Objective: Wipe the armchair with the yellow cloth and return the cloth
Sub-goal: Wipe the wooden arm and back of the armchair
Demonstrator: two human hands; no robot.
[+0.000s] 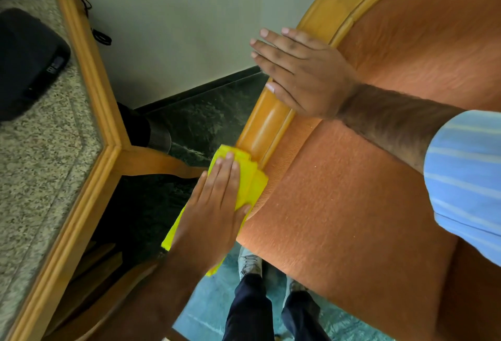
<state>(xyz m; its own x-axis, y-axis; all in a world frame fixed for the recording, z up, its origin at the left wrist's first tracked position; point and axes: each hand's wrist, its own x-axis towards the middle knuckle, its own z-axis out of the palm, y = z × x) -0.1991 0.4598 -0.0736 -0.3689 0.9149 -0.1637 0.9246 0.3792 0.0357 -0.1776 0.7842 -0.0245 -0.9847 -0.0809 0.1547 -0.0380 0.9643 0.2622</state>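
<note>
The armchair (352, 191) has orange upholstery and a curved wooden frame (265, 126); it fills the right half of the view. My left hand (214, 205) presses the folded yellow cloth (249, 178) flat against the chair's left edge, where the wood rail meets the fabric. Part of the cloth hangs below my palm. My right hand (303, 75) lies flat, fingers spread, on the wooden rail higher up and holds nothing. A blue striped sleeve covers my right forearm.
A wood-edged table with a speckled stone top (40, 156) stands close on the left, with a black device (27, 64) and a cable on it. Dark floor lies between table and chair. My legs and shoes (252, 264) show at the bottom.
</note>
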